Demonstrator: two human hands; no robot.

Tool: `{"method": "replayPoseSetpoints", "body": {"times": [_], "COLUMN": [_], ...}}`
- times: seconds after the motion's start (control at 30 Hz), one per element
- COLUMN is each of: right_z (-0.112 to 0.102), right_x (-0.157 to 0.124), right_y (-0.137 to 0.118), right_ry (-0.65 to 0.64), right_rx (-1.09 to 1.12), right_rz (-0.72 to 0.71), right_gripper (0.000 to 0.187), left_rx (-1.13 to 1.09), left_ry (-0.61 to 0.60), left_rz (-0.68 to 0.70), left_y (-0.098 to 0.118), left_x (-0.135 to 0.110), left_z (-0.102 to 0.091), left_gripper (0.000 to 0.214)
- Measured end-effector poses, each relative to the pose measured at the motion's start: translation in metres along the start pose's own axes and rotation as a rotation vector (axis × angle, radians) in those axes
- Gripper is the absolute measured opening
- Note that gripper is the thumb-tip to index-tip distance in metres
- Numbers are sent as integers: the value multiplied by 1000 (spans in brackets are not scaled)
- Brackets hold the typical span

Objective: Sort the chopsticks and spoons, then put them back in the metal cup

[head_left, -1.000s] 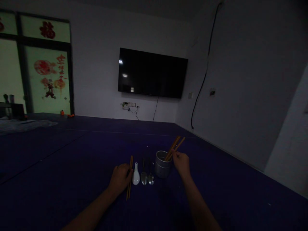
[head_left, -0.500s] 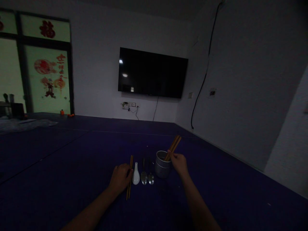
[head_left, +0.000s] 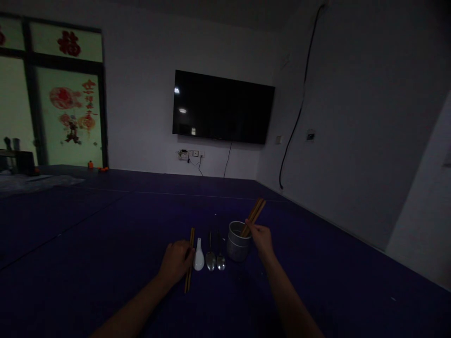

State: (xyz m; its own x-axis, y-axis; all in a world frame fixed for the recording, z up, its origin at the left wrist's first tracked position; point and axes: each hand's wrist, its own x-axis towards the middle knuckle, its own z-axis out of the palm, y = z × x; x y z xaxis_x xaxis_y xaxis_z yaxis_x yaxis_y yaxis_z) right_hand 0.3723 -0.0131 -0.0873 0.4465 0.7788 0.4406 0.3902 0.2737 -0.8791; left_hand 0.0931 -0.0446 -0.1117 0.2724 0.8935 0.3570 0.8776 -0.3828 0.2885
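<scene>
My right hand (head_left: 262, 238) is closed around a bundle of wooden chopsticks (head_left: 256, 211). Their lower ends are inside a grey cup (head_left: 238, 247), and they lean to the right over its rim. My left hand (head_left: 176, 259) rests on the table, its fingers bent over another pair of chopsticks (head_left: 189, 279) that lies lengthwise. Just right of that pair is a white soup spoon (head_left: 198, 258). Two metal spoons (head_left: 210, 261) lie side by side between it and the cup, bowls toward me; their handles are dim.
A dark blue cloth (head_left: 134, 234) covers the wide table. Clear plastic wrap (head_left: 38, 184) lies at the far left, with small orange items (head_left: 102, 169) beyond it. A television (head_left: 223, 107) hangs on the wall, and a black cable (head_left: 299, 110) runs down the right wall.
Very little differs. My right hand and the chopsticks in it keep almost the same place at the cup, and my left hand stays where it was.
</scene>
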Motion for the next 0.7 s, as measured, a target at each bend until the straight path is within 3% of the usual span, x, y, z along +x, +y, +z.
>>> {"method": "replayPoseSetpoints", "body": {"times": [0.27, 0.47, 0.7], "right_z": [0, 4, 14], "right_x": [-4, -26, -41], "right_y": [-5, -13, -16], "right_ry": [-5, 184, 196], "right_rx": [31, 2, -114], "right_rz": [31, 8, -63], "right_gripper": [63, 66, 54], "left_rx": [-24, -20, -29], "left_ry": [12, 13, 8], "left_rz": [0, 5, -1], "left_y": [1, 0, 1], "left_x": [-1, 0, 1], "left_z": [-1, 1, 0], "left_gripper": [25, 26, 26]}}
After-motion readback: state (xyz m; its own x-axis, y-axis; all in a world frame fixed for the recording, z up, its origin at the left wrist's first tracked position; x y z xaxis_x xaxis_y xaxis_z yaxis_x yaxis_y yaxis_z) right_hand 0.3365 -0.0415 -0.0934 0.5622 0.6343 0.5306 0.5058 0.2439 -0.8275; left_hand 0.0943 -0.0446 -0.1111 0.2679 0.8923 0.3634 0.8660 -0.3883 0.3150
